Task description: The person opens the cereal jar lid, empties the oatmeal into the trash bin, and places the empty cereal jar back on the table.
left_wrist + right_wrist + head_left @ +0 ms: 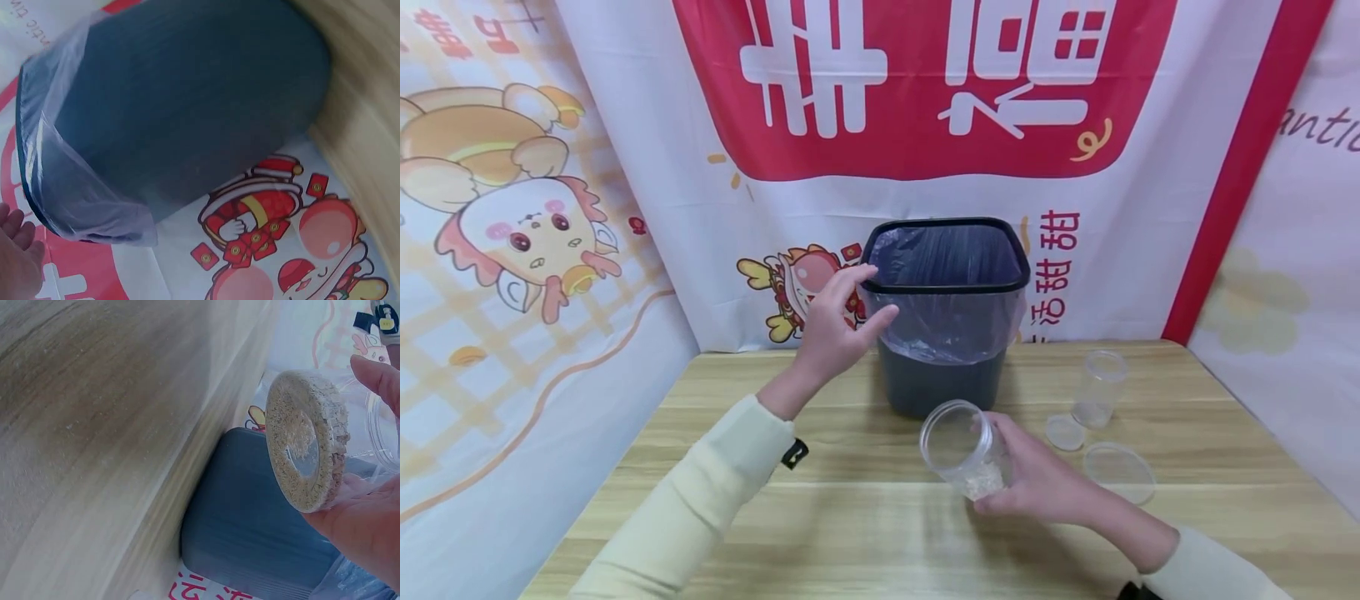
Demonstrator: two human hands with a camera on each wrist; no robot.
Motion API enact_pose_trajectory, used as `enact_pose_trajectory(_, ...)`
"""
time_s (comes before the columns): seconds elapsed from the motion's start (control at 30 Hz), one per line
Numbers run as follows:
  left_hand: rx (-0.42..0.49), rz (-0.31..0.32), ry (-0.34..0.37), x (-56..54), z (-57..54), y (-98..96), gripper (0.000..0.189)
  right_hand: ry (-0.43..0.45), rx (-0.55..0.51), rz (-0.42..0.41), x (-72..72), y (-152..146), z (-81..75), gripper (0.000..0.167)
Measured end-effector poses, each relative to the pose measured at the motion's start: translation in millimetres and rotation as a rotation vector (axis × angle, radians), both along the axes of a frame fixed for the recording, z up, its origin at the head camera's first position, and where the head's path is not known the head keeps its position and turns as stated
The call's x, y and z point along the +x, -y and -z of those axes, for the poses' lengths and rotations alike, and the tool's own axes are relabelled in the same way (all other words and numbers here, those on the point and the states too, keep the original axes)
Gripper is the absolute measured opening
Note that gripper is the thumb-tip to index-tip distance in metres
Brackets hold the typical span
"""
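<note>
My right hand (1037, 475) grips a clear plastic jar (951, 437) above the table, tilted with its open mouth toward the upper left. In the right wrist view, beige crumb-like bits (303, 440) lie in a layer against the jar's base. A dark grey trash bin (940, 383) stands behind it, lined with a translucent plastic bag (955, 325) folded over the black rim. My left hand (838, 325) is raised by the bin's left rim, fingers and thumb apart, holding nothing. In the left wrist view, its fingers (22, 234) appear just off the rim.
On the right of the wooden table (835, 533) stands a second clear jar (1101, 392). A small round lid (1065, 432) and a larger clear lid (1120, 472) lie near it. Printed cloth hangings (820, 200) close off the back and both sides.
</note>
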State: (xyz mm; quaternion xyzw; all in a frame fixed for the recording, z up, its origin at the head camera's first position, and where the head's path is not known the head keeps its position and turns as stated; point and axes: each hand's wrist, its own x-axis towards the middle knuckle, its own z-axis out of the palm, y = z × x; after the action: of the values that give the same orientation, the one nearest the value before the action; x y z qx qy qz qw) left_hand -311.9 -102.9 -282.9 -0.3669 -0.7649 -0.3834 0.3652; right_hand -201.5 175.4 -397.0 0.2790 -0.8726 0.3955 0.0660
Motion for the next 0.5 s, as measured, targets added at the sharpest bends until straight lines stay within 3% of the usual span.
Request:
enact_pose_trajectory(0.23,-0.067,-0.002,-0.001,-21.0,-6.3,-4.0,0.042,-0.016,-0.008,0.020,0.0,-4,-6.0,0.090)
enact_pose_trajectory(0.5,-0.164,-0.045,-0.010,-32.7,-6.5,-4.9,0.041,-0.023,-0.021,0.028,-1.3,-12,-11.6,0.091)
